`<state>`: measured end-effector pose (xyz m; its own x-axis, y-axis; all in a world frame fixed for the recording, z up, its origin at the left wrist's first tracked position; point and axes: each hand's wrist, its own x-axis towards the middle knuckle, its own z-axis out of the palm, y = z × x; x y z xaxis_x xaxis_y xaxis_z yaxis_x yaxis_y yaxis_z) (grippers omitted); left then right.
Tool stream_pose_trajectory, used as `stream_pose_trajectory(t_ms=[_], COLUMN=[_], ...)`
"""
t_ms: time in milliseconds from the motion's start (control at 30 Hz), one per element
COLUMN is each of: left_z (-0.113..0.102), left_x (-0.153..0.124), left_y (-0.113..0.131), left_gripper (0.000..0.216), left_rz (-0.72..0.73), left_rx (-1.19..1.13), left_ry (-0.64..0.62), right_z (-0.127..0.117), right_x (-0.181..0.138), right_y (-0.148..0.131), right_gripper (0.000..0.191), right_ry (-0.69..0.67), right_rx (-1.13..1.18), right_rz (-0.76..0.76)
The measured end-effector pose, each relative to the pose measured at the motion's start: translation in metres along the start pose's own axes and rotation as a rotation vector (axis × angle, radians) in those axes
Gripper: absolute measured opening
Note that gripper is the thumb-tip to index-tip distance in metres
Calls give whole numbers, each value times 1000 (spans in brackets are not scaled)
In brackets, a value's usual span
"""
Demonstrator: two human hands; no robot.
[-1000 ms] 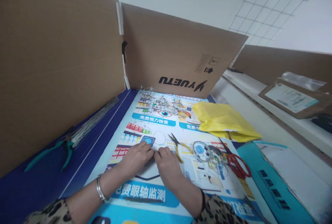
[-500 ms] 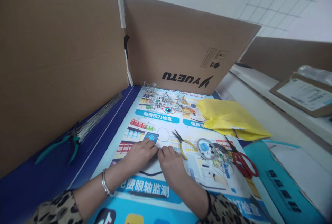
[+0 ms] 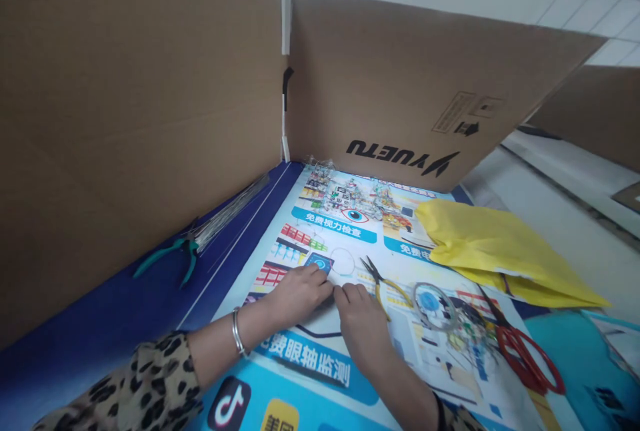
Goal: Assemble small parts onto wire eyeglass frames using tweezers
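My left hand (image 3: pixel 299 292) and my right hand (image 3: pixel 363 321) meet fingertip to fingertip low on a printed poster (image 3: pixel 300 378) that covers the table. Both are pinched closed on something too small to make out. Just beyond the fingertips lies a thin wire ring (image 3: pixel 343 261). Yellow-handled pliers (image 3: pixel 383 283) lie right beside my right hand. My left wrist wears a silver bangle (image 3: pixel 237 332).
Tall cardboard walls (image 3: pixel 125 118) close the left and back. Green-handled pliers (image 3: pixel 173 258) and a bundle of straight wires (image 3: pixel 233 211) lie along the left wall. A yellow bag (image 3: pixel 495 251), a clear round coil (image 3: pixel 434 298), small beaded pieces and red scissors (image 3: pixel 527 351) lie to the right.
The camera has swung left, so everything sits further right in view. Both hands stay pinched together at the same spot on the poster.
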<state>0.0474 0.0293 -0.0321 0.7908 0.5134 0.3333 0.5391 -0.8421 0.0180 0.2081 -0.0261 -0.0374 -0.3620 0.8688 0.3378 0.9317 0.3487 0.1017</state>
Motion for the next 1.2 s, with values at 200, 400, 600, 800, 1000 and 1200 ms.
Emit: stream_pose_trajectory(t_ms=[200, 400, 600, 800, 1000, 1200], left_z=[0, 4, 7, 5, -1, -4], left_x=[-2, -3, -2, 2, 8, 11], left_y=[0, -1, -4, -5, -4, -6], left_gripper=[8, 14, 20, 15, 12, 23], left_rz=[-61, -167, -247, -419, -759, -865], left_rx=[-37, -130, -318, -657, -1120, -1451], left_ry=[5, 46, 97, 70, -95, -98], right_z=[5, -1, -4, 4, 7, 9], right_x=[-1, 6, 10, 9, 11, 13], right_y=[4, 12, 20, 23, 23, 19], right_gripper=[23, 18, 21, 21, 17, 23], right_ry=[19, -96, -156, -165, -266, -249], right_rx=[111, 471, 748, 1008, 1456, 1629], right_rz=[64, 209, 288, 372, 611, 703])
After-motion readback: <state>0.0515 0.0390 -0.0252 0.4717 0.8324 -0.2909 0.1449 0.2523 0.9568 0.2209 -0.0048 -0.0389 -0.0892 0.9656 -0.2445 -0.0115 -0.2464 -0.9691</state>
